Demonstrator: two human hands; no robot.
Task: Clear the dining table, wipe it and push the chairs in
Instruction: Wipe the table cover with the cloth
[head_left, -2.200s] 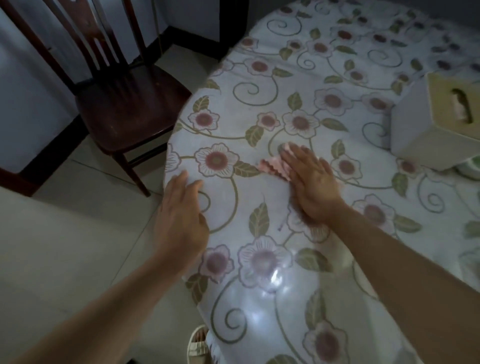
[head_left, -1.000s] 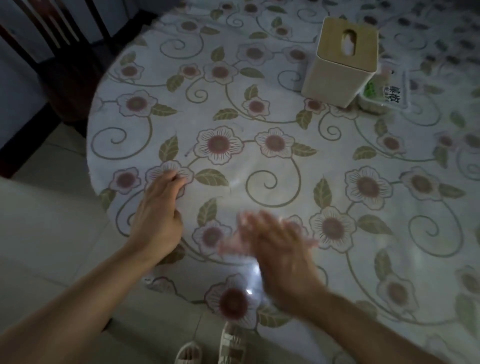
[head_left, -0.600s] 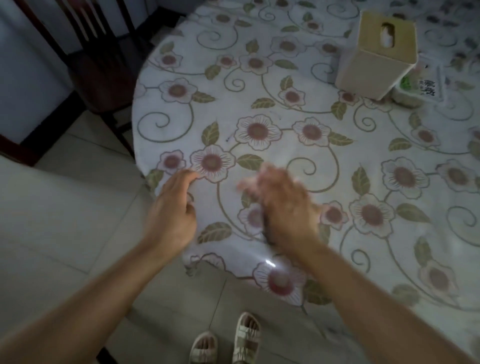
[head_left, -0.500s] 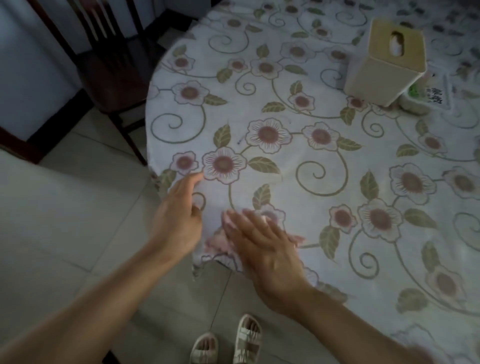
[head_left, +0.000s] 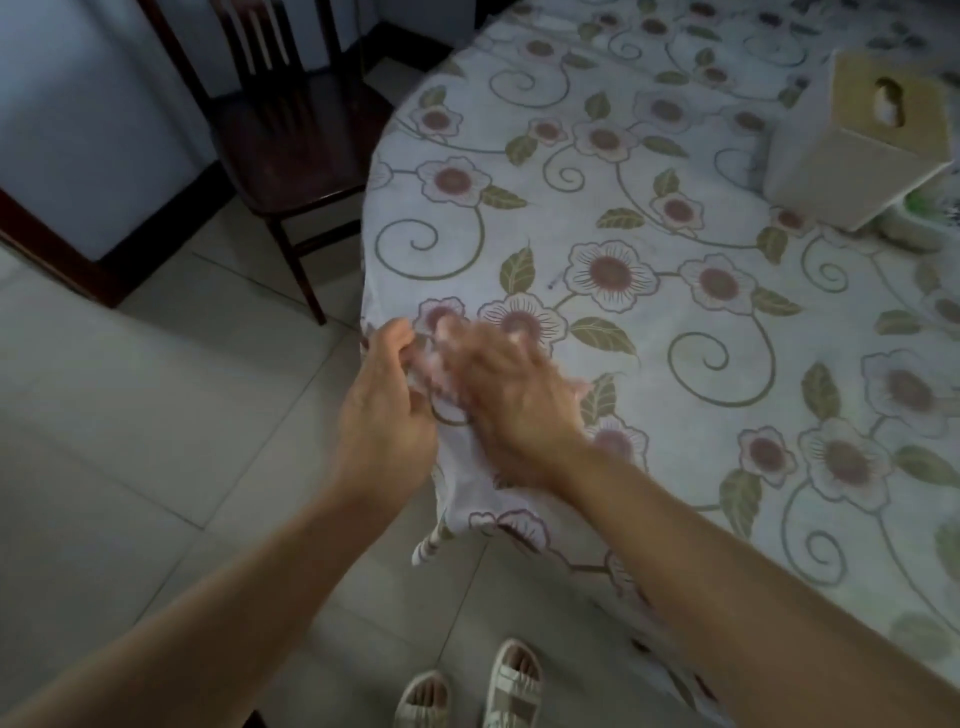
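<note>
The round dining table (head_left: 691, 332) wears a white cloth printed with flowers and leaves. My right hand (head_left: 509, 395) lies flat and blurred on a pink wiping cloth (head_left: 580, 387) at the table's near left rim. Only small bits of the cloth show round the hand. My left hand (head_left: 384, 400) is cupped against the rim right beside it, fingers bent toward the cloth. A dark wooden chair (head_left: 291, 135) stands apart from the table at the upper left.
A cream tissue box (head_left: 852, 156) stands on the table at the upper right, with a small green-labelled container (head_left: 922, 221) behind it. Pale floor tiles spread to the left. My sandalled feet (head_left: 467, 691) show below the table edge.
My right hand has swept the pink cloth across the table to its left rim. My left hand has gone from lying flat on the edge to cupping against it beside the cloth.
</note>
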